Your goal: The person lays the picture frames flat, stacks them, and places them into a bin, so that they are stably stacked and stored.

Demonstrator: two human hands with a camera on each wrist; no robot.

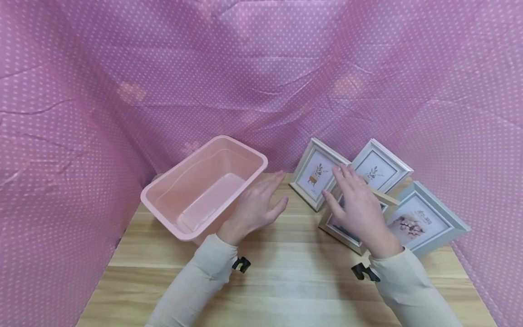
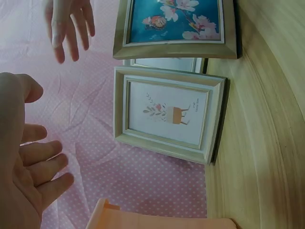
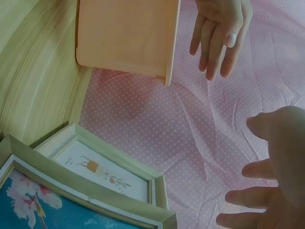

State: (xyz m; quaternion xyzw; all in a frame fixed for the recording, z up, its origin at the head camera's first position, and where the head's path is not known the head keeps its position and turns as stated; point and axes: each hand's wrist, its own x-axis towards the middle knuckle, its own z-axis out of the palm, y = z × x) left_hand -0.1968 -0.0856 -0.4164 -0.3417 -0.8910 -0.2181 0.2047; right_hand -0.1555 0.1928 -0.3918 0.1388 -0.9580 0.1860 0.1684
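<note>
Pink polka-dotted cloth walls in the wooden table on my feed, its folds filling the upper half of the head view. My right hand hides most of the beige photo frame at centre right; only its lower corner and some edges show around the fingers. Both sleeves run off the bottom edge, and my left hand covers part of the near side of the pink bin at left of centre.

Behind the beige frame lean a cream frame and, farther right, a white frame, its lower part blocked. A grey-blue frame tilts at the right, partly behind my right wrist.

Both hands are empty, fingers loosely extended. From the head view alone I'd hedge on contact, but the wrist views show the right hand apart from the frames. The left wrist view also reveals the beige frame's picture, pink blossoms and a butterfly on blue, with just a strip of bin at the bottom. The right wrist view gives me the bin's outer side, cropped at the top.
</note>
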